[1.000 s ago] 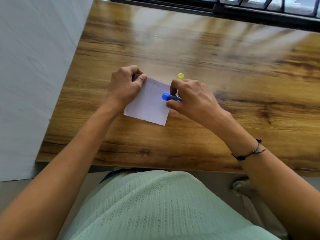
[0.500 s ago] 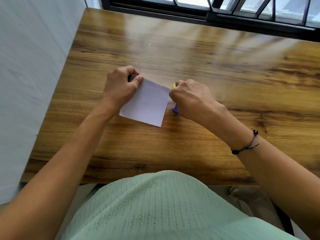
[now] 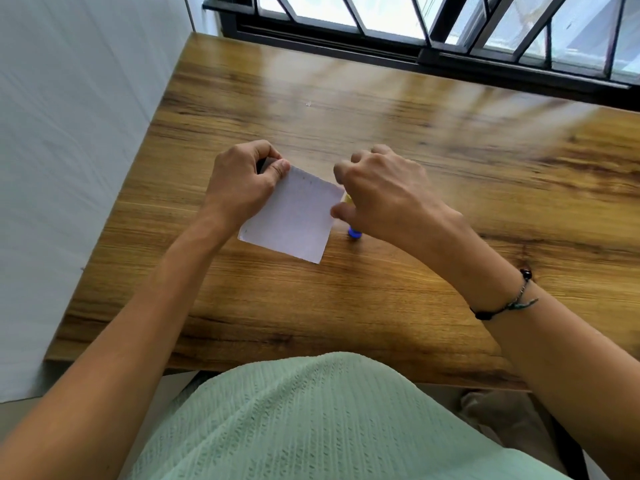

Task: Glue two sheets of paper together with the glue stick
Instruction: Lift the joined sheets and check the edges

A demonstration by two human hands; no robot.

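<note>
A small white sheet of paper (image 3: 294, 218) lies tilted on the wooden table (image 3: 346, 306); I cannot tell whether a second sheet is under it. My left hand (image 3: 242, 183) pinches its far left corner between thumb and fingers. The glue stick (image 3: 354, 233) lies on the table just right of the paper, with only its blue end and a bit of yellow showing under my right hand (image 3: 384, 192). That hand hovers over the stick with loosely curled, blurred fingers and holds nothing.
A white wall (image 3: 69, 168) runs along the table's left edge. A window with black bars (image 3: 433, 36) stands behind the far edge. The near edge of the table is close to my lap.
My right hand carried the glue stick off the paper, laid it on the table to the right, and let go. The left hand kept its pinch on the corner.
</note>
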